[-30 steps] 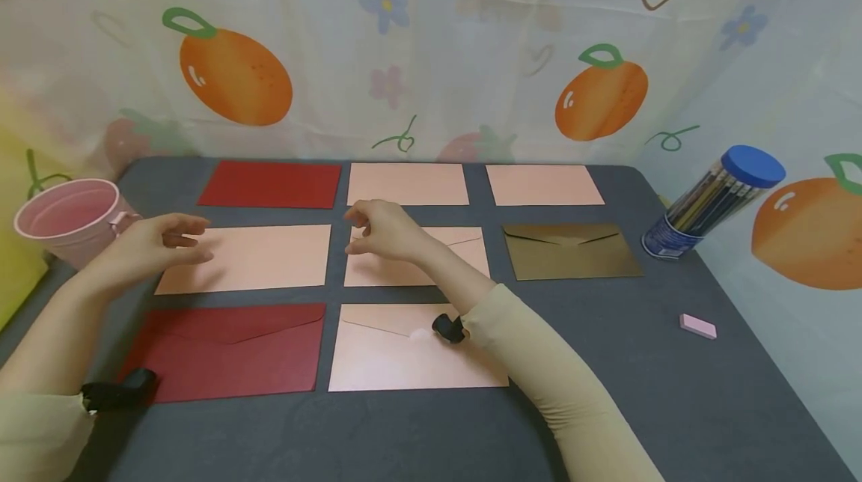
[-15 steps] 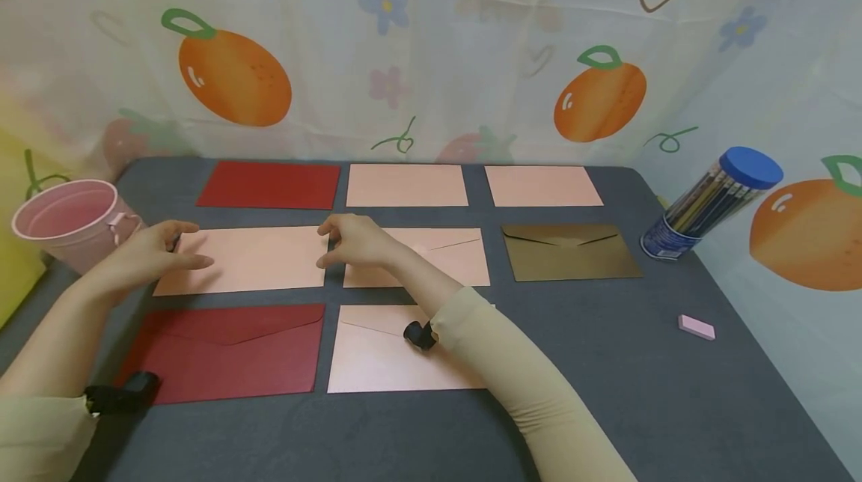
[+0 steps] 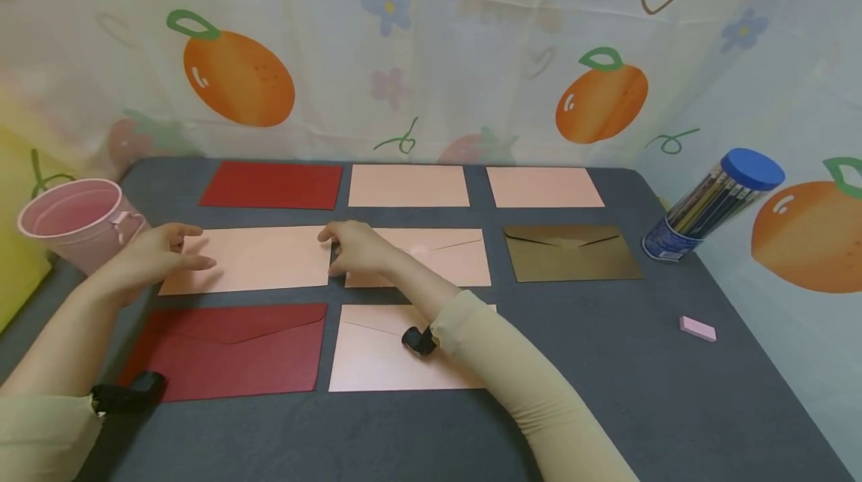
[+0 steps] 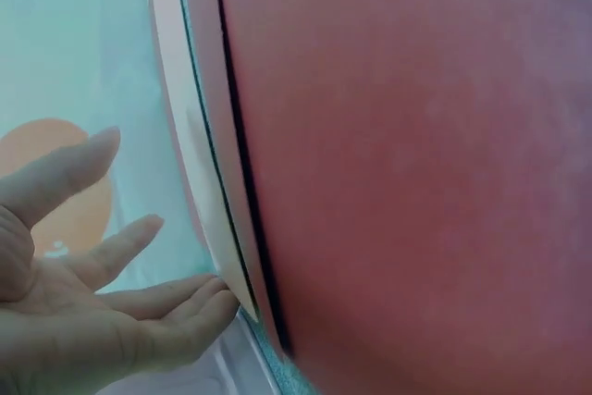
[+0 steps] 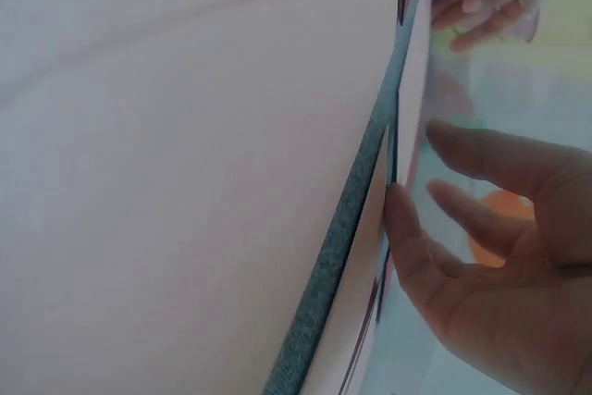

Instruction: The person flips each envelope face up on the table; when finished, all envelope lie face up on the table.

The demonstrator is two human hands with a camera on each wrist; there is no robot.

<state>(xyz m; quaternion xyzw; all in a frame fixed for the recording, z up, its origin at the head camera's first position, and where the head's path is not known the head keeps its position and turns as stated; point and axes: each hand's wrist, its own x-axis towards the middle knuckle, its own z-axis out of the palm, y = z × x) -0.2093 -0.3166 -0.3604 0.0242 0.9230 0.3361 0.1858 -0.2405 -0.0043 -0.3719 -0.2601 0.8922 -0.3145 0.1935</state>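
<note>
Middle-left envelope point(image 3: 249, 261) now has right fingers point(image 3: 334, 230) at its edge.

The counter point(image 3: 579, 377) is finished in dark grey. The middle-left envelope point(image 3: 259, 261) is coloured plain peach; the middle-right envelope point(image 3: 572, 261), gold; the front-left envelope point(image 3: 239, 362), deep red. The backdrop cloth point(image 3: 330, 40) is printed with orange fruits point(image 3: 239, 79), blue flowers point(image 3: 387, 6) and brown hearts point(image 3: 662, 10) on white. The bucket point(image 3: 81, 246) and eraser point(image 3: 697, 329) are coloured pink.
</note>
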